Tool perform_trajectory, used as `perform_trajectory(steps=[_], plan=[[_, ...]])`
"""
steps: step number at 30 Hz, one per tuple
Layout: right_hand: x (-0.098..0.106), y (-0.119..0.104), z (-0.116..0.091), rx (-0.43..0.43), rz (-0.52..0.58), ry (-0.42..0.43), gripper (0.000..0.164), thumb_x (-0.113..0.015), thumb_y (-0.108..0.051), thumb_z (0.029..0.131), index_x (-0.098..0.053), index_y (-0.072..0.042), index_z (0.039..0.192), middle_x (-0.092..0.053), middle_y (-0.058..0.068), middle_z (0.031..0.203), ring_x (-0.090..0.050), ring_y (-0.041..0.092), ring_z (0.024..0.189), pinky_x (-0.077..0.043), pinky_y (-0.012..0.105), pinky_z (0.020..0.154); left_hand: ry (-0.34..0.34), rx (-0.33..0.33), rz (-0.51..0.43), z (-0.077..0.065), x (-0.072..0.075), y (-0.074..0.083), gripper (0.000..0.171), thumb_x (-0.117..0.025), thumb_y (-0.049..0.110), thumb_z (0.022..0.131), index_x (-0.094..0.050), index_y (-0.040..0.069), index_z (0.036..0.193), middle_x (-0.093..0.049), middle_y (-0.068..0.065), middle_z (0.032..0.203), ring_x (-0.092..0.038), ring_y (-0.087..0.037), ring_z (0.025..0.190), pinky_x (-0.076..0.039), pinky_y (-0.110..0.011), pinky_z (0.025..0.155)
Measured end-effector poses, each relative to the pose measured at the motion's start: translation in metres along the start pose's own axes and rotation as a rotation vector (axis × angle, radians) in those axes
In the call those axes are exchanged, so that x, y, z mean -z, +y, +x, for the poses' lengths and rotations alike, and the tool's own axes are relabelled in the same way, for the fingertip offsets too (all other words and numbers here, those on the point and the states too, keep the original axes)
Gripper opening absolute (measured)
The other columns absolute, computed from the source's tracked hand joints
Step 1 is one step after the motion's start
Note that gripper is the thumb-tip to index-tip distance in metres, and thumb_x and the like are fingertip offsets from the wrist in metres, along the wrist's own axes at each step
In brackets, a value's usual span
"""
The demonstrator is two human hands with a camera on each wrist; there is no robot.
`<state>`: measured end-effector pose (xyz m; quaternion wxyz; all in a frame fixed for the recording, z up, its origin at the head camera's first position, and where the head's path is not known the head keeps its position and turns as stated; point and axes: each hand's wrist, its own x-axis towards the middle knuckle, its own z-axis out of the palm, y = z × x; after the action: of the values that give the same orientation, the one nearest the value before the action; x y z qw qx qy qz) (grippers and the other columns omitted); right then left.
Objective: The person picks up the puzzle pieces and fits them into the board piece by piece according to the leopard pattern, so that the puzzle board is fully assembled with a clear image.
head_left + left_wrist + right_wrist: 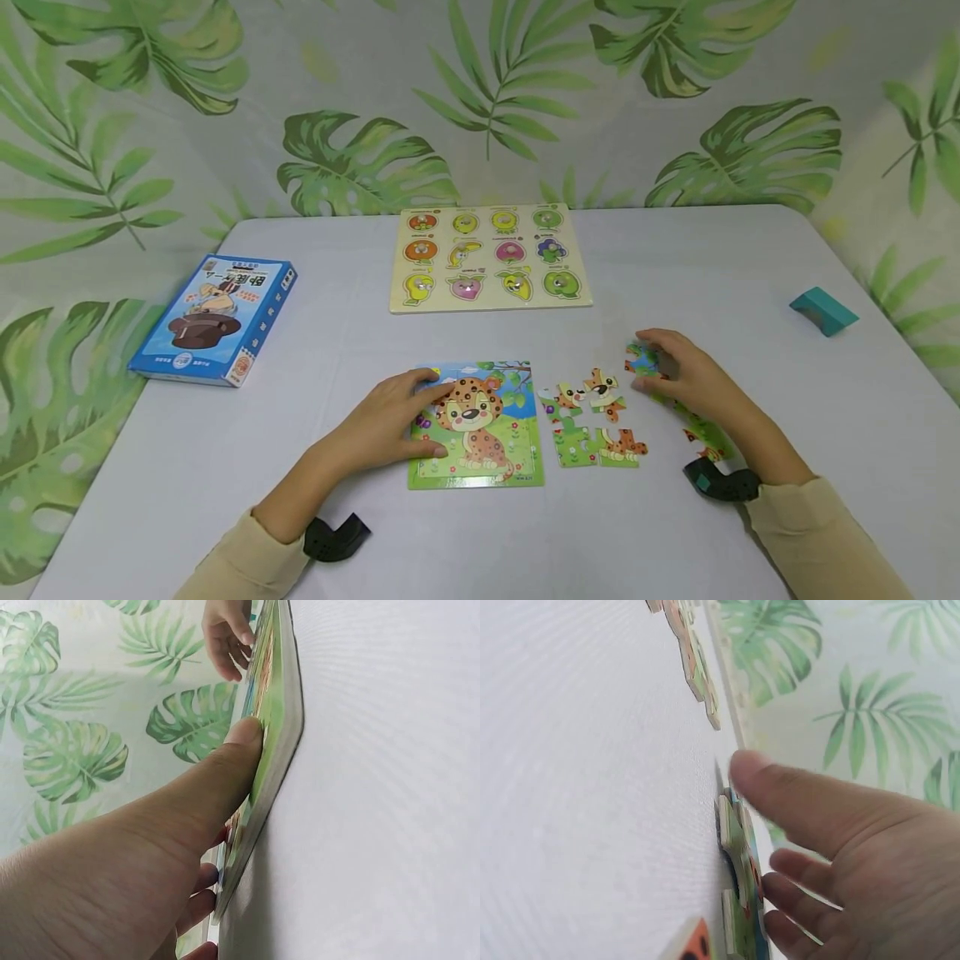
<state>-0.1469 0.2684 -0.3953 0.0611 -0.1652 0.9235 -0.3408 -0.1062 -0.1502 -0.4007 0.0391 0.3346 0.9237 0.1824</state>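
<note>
A square puzzle board [487,425] with a spotted leopard cub picture lies on the table. My left hand [382,421] rests over its left side, the thumb [244,733] lying on the picture and the other fingers spread toward the far-left corner. To the right of the board is a cluster of loose puzzle pieces [576,443] showing cub parts and grass. My right hand [693,375] is over more puzzle pieces [739,862] farther right, thumb and fingers apart around a blue-and-green piece [642,358]. Part of this group is hidden under the hand and forearm.
A wooden fruit puzzle board [491,260] lies at the back of the white table [337,333]. A blue box [217,321] with a hat picture is at the left. A teal arch-shaped block [823,311] sits at the far right. Black wrist devices [336,537] are on both wrists.
</note>
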Motion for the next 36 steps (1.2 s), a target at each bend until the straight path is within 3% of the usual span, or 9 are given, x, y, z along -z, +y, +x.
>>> perform_trajectory(steps=[10,15,21,24,27,31,36], plan=[[-0.001,0.001,0.001,0.044,-0.099,-0.015,0.056,-0.068,-0.021,0.081,-0.045,0.004,0.126,-0.042,0.023,0.125,-0.042,0.036,0.109,-0.036,0.052,0.088,-0.012,0.009,0.0,0.0,0.0,0.0,0.078,-0.064,0.056,0.073,-0.039,0.019,0.137,-0.035,-0.009,0.135,-0.032,-0.027,0.123,-0.025,-0.044,0.101],[-0.006,0.003,0.0,0.09,-0.134,0.06,0.055,-0.068,-0.02,0.081,-0.047,0.005,0.125,-0.041,0.022,0.124,-0.047,0.033,0.098,-0.043,0.048,0.077,-0.012,0.009,0.003,0.001,-0.001,0.0,0.078,-0.064,0.056,0.073,-0.039,0.019,0.137,-0.035,-0.009,0.135,-0.032,-0.027,0.123,-0.025,-0.043,0.101],[-0.008,-0.003,0.002,0.18,-0.101,0.154,0.053,-0.072,-0.008,0.076,-0.05,0.004,0.123,-0.043,0.02,0.122,-0.044,0.037,0.108,-0.041,0.052,0.081,-0.009,0.005,0.002,0.0,-0.002,-0.001,0.078,-0.064,0.056,0.073,-0.039,0.018,0.137,-0.035,-0.008,0.134,-0.034,-0.027,0.121,-0.026,-0.043,0.1],[-0.007,-0.012,0.002,0.231,-0.1,0.195,0.053,-0.073,-0.007,0.074,-0.052,0.003,0.121,-0.045,0.016,0.12,-0.045,0.033,0.108,-0.044,0.046,0.079,-0.01,0.003,0.004,0.0,-0.001,-0.001,0.078,-0.064,0.056,0.073,-0.039,0.018,0.137,-0.035,-0.008,0.134,-0.033,-0.026,0.121,-0.026,-0.043,0.1],[-0.005,-0.026,0.002,0.295,-0.09,0.227,0.053,-0.074,-0.006,0.072,-0.054,0.001,0.121,-0.047,0.012,0.12,-0.046,0.028,0.108,-0.043,0.029,0.084,-0.011,0.005,0.011,0.0,0.0,0.001,0.077,-0.063,0.056,0.074,-0.04,0.018,0.137,-0.035,-0.008,0.135,-0.032,-0.027,0.123,-0.024,-0.042,0.101],[-0.011,-0.049,0.004,0.384,-0.052,0.22,0.054,-0.075,-0.005,0.071,-0.054,0.001,0.121,-0.048,0.008,0.12,-0.047,0.023,0.108,-0.033,0.011,0.088,0.002,0.007,0.04,0.001,0.0,0.005,0.074,-0.06,0.056,0.076,-0.042,0.014,0.135,-0.037,-0.01,0.134,-0.031,-0.027,0.124,-0.019,-0.041,0.104],[-0.028,-0.08,0.007,0.479,-0.001,0.158,0.054,-0.074,-0.007,0.072,-0.054,0.0,0.121,-0.047,0.007,0.121,-0.046,0.02,0.109,-0.039,0.017,0.088,-0.006,0.01,0.023,0.005,-0.002,0.014,0.076,-0.059,0.052,0.08,-0.041,0.001,0.132,-0.038,-0.012,0.135,-0.032,-0.025,0.125,-0.024,-0.037,0.103]])
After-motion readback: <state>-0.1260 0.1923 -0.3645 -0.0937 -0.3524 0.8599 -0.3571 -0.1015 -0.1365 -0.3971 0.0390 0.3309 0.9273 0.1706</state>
